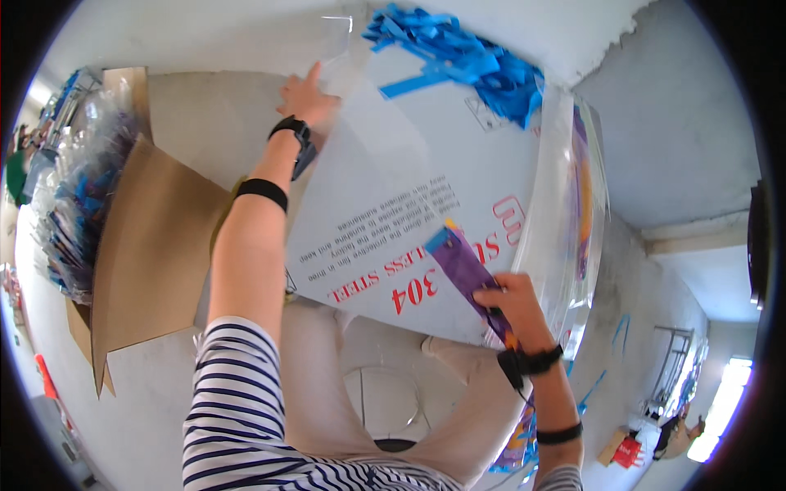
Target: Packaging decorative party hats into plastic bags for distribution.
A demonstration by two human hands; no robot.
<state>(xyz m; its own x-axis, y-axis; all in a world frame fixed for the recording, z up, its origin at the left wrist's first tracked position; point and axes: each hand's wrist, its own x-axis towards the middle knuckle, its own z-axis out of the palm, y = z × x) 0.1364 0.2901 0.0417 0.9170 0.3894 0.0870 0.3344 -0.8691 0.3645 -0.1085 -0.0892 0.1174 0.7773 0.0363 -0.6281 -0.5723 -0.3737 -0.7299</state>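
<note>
My right hand [517,309] is closed around a long flat purple strip [463,263] with blue and orange at its far end. It holds the strip slanted over the right part of a grey-white board [368,204] printed in red and black. My left hand [309,100] reaches to the board's far left edge, its fingers apart. Beside its fingertips stands a clear plastic piece [337,45] with a bright edge; whether they touch it I cannot tell. A heap of blue strips [467,61] lies along the board's far edge.
Clear plastic sleeves [561,221] with purple and orange pieces line the board's right side. To the left, an open cardboard box [155,245] holds many clear plastic packets [78,196]. A red-and-brown carton [626,450] sits on the floor at far right.
</note>
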